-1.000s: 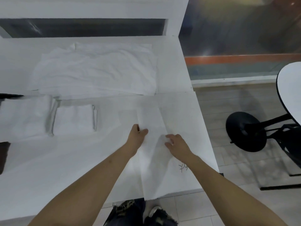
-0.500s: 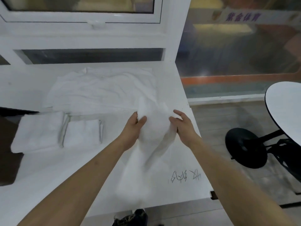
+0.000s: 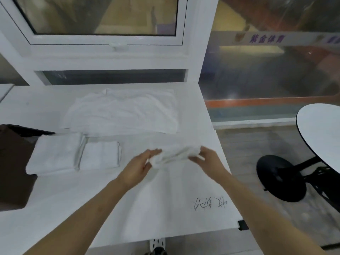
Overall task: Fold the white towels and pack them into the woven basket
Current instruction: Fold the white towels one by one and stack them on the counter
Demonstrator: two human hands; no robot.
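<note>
1. I take the two folded towels (image 3: 73, 153) as my landmark: they lie side by side on the white table (image 3: 55, 208), and the towel in hand (image 3: 176, 153) is off to their right, nearer the table's right edge.
2. My left hand (image 3: 137, 170) pinches that towel's left end between thumb and fingers; my right hand (image 3: 206, 159) is closed on its right end. The cloth is bunched between them, and its lower part seems to trail toward me over the table, though white on white makes that hard to read.
3. I judge it light, limp and not slippery. It will sag wherever unsupported, so I would grip at corners or along a hem and keep it taut.
4. Behind the folded towels lies a loose heap of unfolded towels (image 3: 125, 111), rumpled and waiting.
5. Left of the folded towels sits a dark container (image 3: 14, 166), possibly the basket; I cannot make out any weave.
6. Blur hides the exact finger positions.
</note>
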